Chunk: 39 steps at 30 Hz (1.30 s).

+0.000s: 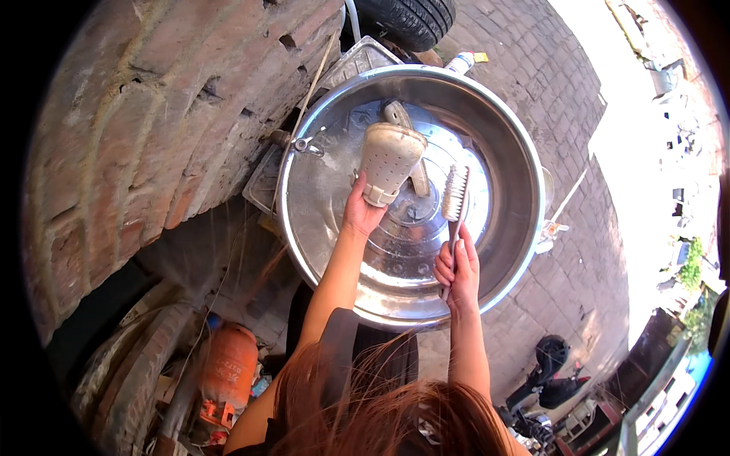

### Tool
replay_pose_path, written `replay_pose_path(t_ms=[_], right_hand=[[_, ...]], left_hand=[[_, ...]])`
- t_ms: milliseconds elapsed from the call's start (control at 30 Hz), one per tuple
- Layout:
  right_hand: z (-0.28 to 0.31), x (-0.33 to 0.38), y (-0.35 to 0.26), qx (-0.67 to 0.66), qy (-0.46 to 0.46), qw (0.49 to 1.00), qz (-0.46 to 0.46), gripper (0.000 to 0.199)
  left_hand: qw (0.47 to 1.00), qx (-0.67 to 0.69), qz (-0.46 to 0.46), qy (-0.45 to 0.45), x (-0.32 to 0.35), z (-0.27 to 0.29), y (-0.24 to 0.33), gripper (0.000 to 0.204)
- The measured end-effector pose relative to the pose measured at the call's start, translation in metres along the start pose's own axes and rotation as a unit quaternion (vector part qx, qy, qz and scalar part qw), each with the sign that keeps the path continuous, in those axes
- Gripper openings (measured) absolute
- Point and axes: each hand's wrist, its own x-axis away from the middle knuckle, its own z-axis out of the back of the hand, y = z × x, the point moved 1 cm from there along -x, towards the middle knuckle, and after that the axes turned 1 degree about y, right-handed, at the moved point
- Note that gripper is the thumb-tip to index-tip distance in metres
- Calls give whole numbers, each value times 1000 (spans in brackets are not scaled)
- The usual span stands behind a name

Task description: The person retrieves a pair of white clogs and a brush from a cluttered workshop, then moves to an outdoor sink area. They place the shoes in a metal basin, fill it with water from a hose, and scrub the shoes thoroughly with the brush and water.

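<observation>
Over a large round metal basin [526, 152], my left hand [365, 214] is closed round one end of a beige, perforated shoe [391, 163]. Several small holes dot its surface, and a strap-like band shows close to my fingers. Partly hidden behind it, a second beige shoe-like piece [420, 179] lies in the basin. To the right, my right hand [461, 267] grips the handle of a scrub brush [456, 196]. The brush stands upright in the picture, its pale bristles facing left toward the shoe, with a gap between them. The basin's bottom looks wet.
At the basin's left rim is a metal tap [306, 146] beside a rough brick wall [152, 114]. A tyre [414, 21] and a white bottle [460, 62] are beyond the basin. An orange gas cylinder [230, 365] stands lower left. Paving [574, 266] extends right, with a dark motorbike [544, 380].
</observation>
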Motion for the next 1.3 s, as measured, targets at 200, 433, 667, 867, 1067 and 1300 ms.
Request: replay_pose_path(t_ms=[200, 433, 667, 867, 1067, 1300], right_hand=[[12, -47, 36, 570, 42, 754, 324, 43], [9, -78, 35, 639, 50, 709, 293, 47], [16, -92, 5, 570, 99, 762, 291, 35], [14, -57, 3, 611, 81, 752, 232, 35], [-6, -21, 10, 680, -18, 707, 192, 35], [20, -57, -26, 530, 123, 825, 151, 32]], left_hand=[[1000, -25, -6, 10, -1, -35, -15, 43], [987, -133, -35, 80, 9, -37, -21, 43], [975, -203, -72, 50, 37, -32, -52, 42], [964, -258, -61, 22, 49, -20, -58, 43], [873, -470, -132, 14, 40, -6, -44, 38], [953, -286, -93, 27, 48, -27, -43, 42]])
